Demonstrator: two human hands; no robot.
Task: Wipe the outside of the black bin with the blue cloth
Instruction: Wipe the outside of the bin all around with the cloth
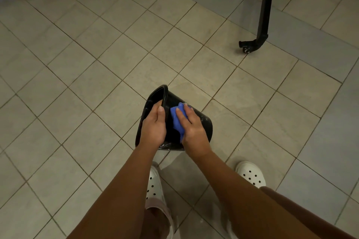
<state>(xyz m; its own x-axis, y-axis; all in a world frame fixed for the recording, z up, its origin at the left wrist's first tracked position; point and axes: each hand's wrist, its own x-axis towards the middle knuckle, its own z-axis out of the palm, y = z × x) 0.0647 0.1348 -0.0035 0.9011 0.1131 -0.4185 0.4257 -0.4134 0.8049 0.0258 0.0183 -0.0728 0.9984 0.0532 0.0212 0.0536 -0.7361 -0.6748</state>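
Gripping the rim, the left hand (153,128) holds the black bin (203,122) tilted; just right of it, the right hand (192,128) presses the blue cloth (177,120) flat-fingered against the wall. Risk: hard wiping could twist the bin from that single grip.

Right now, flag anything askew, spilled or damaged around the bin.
The black bin is tipped sideways, mouth leftward, left hand gripping its rim, right hand pressing the blue cloth on its wall. Pale specks dot that wall. No damage shows.
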